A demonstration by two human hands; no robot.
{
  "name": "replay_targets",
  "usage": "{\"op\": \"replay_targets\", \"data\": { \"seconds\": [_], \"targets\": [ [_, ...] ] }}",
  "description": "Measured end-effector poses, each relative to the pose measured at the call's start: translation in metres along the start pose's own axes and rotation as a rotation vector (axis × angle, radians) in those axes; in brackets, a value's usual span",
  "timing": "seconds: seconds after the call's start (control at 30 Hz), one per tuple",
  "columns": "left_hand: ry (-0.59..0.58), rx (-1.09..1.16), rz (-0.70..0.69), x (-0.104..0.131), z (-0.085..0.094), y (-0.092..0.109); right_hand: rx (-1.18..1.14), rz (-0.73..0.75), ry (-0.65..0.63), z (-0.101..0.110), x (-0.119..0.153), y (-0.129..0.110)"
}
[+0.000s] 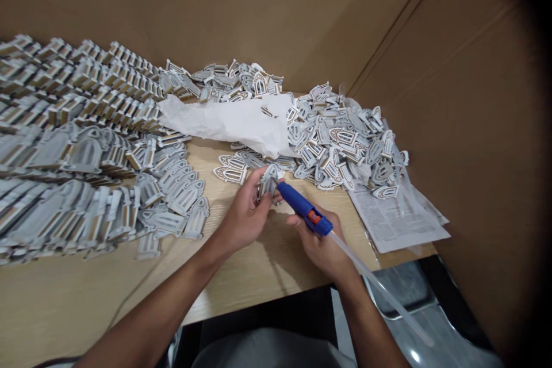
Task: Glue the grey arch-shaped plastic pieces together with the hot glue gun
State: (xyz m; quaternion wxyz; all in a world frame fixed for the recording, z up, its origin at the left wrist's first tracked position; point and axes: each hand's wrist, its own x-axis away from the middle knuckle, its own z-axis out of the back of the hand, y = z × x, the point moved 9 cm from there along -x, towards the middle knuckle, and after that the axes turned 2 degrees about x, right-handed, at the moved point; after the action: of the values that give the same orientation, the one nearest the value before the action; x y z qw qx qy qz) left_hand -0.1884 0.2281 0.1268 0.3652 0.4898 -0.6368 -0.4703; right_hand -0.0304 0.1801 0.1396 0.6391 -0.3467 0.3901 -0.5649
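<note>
My left hand grips a small grey arched window-shaped piece above the table, its back face turned up. In my right hand is a blue hot glue gun, with a long translucent glue stick sticking out of its rear. The nozzle points at the arched piece and meets or nearly meets its edge; I cannot tell which. Just beyond my left hand lie a few white arched pieces with gold patterns.
Stacked rows of arched pieces fill the table's left side. A loose heap of them lies at the right, partly on printed paper. White crumpled paper lies between. Cardboard walls rise behind; a metal chair stands lower right.
</note>
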Motion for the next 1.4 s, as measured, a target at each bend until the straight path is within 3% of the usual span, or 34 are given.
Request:
{"op": "replay_targets", "data": {
  "seconds": [0.5,0.7,0.87,1.0,1.07,1.23,1.4],
  "targets": [
    [0.009,-0.072,-0.021,0.0,0.001,0.001,0.016,-0.013,-0.005,-0.002,0.002,-0.001],
    [0.056,-0.354,-0.212,0.003,0.009,0.008,0.037,-0.059,-0.04,-0.007,0.001,-0.015],
    [0.047,-0.453,-0.233,0.006,0.008,0.012,0.202,0.05,0.068,-0.008,0.004,-0.037],
    [0.086,-0.278,-0.145,0.003,0.013,0.003,0.265,0.149,0.219,-0.001,0.014,-0.046],
    [0.121,-0.144,-0.129,-0.001,0.017,0.001,0.158,0.123,0.254,0.007,0.016,-0.039],
    [0.132,-0.055,-0.049,-0.009,0.027,0.007,-0.284,-0.112,0.05,0.01,0.012,-0.001],
    [0.141,-0.106,-0.035,-0.009,0.035,0.02,-0.205,-0.154,0.068,0.027,0.014,0.018]
  ]
}}
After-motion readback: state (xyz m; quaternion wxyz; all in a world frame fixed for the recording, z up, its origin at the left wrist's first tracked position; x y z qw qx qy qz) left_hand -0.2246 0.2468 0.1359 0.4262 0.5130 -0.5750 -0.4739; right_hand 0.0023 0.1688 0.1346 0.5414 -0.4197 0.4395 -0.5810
